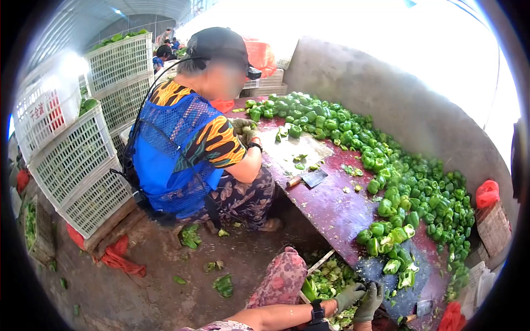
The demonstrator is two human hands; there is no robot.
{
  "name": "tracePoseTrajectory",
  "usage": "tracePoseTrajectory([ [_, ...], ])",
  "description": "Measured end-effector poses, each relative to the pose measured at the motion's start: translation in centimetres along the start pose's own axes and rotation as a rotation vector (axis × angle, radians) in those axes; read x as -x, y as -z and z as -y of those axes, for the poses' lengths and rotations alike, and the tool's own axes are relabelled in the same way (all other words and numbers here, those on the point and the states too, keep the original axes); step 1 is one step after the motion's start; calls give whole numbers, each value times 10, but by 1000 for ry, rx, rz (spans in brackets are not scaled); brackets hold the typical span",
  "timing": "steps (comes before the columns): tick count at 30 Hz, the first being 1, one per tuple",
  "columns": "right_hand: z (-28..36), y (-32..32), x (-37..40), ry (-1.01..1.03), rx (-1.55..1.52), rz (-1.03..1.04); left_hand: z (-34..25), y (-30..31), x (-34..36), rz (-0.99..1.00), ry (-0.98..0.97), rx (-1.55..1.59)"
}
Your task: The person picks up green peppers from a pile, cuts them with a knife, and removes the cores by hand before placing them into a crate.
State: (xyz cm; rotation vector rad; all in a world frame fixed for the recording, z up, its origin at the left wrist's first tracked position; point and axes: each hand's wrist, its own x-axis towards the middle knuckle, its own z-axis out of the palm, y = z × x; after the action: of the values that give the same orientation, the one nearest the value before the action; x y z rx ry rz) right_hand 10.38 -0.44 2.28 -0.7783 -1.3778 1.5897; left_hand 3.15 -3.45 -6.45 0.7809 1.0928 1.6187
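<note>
My left hand [350, 297], in a grey-green glove, is low in the view over a crate of green pepper scraps [330, 276]. Close beside it on the right, my right hand [370, 303], also gloved, has its fingers raised and bent together. Whether either hand holds something small cannot be made out. Cut green peppers [406, 277] lie on the table edge just above my right hand. A cleaver [424, 308] rests on the table to the right of my hands. The long heap of green peppers [436, 193] runs along the wall.
A co-worker in a blue vest [171, 149] sits at the purple table [337, 207], near a second cleaver [314, 177]. Stacked white crates [74, 149] stand at left. A concrete wall [386, 94] borders the heap. Red bags [487, 194] and leaf scraps [223, 286] lie around.
</note>
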Motion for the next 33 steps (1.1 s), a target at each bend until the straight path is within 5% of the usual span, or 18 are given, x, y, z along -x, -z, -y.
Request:
tracePoseTrajectory([
  [3,-34,21,-13,-142,-245,-37,-24,-9,12,-57,-12,-51],
  [6,-36,42,-17,-305,-397,23,-54,-12,24,157,58,180],
  [10,11,25,-4,-356,-383,100,-48,-8,18,302,-34,15],
  [13,25,19,3,-500,-473,96,-69,-10,25,271,54,8],
  [18,1,42,-6,-340,-390,214,-53,-9,16,226,46,281],
  [21,-7,48,0,-322,-395,270,-64,-9,23,103,91,110],
  [22,-5,43,-1,-503,-569,205,-89,-8,33,50,126,-19],
  [25,-1,35,2,-464,-503,-76,-90,-5,29,-66,-96,-172],
  [26,3,32,5,-257,-270,-55,-97,-2,33,-231,70,-501],
  [27,10,27,10,-57,-29,-82,-96,2,31,-205,79,-174],
  [28,9,29,7,-13,6,-84,-63,8,18,-298,-140,-174],
  [33,43,27,4,119,-71,-231,-27,25,8,-338,-22,-174],
])
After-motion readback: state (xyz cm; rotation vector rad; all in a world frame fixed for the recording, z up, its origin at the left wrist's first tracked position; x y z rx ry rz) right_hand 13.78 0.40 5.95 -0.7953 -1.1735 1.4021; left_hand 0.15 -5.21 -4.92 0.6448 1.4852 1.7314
